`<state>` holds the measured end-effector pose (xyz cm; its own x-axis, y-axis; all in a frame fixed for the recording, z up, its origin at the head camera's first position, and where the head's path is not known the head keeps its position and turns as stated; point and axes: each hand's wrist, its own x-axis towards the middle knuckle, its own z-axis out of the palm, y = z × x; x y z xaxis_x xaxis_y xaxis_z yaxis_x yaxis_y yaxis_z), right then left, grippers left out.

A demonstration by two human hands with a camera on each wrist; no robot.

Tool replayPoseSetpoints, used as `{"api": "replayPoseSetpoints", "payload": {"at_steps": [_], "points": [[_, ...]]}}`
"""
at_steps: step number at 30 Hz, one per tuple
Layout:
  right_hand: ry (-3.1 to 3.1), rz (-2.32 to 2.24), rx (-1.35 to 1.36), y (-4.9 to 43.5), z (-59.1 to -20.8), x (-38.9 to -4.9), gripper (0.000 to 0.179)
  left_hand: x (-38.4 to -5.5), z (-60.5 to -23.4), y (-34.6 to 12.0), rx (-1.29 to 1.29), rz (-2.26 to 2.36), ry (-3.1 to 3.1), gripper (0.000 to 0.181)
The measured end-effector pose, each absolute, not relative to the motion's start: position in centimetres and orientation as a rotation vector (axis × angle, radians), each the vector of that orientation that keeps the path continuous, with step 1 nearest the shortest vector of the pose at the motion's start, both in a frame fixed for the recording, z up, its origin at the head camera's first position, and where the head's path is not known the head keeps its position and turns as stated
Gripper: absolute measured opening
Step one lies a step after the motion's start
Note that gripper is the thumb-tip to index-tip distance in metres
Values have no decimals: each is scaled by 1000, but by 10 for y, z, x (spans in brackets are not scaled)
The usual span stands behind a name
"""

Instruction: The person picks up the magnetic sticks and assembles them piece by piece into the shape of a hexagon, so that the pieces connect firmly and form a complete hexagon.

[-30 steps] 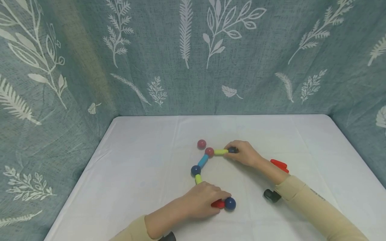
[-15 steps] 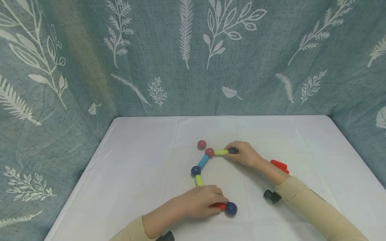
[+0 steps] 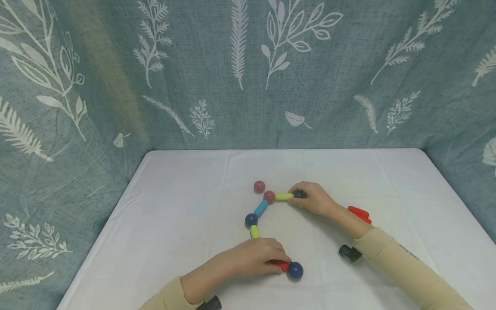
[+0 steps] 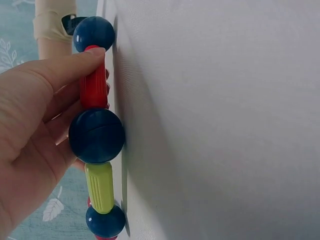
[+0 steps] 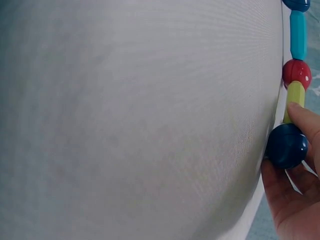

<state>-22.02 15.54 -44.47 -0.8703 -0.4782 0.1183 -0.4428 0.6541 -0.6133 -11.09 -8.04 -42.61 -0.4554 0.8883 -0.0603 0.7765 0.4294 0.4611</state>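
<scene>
The left hand (image 3: pixel 252 258) pinches the red rod (image 3: pixel 280 264), its blue ball (image 3: pixel 295 270) now nearer the table's front edge. The right hand (image 3: pixel 314 199) stays gripping the far dark ball (image 3: pixel 298 194).

Head view overhead — wrist views close

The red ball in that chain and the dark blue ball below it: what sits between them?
A light blue rod joins the red ball to the dark blue ball, touching both. The head view shows it.
</scene>
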Motion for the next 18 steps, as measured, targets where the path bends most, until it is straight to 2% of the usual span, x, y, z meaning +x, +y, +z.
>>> {"api": "replayPoseSetpoints", "payload": {"at_steps": [10,18], "points": [[2786,-1025,-771,157,-445,-221,23,-115,-425,-84,1484,558,2363,26],[2718,-1043,-758,164,-442,-223,32,-127,-422,-83,1448,697,2241,28]]}}
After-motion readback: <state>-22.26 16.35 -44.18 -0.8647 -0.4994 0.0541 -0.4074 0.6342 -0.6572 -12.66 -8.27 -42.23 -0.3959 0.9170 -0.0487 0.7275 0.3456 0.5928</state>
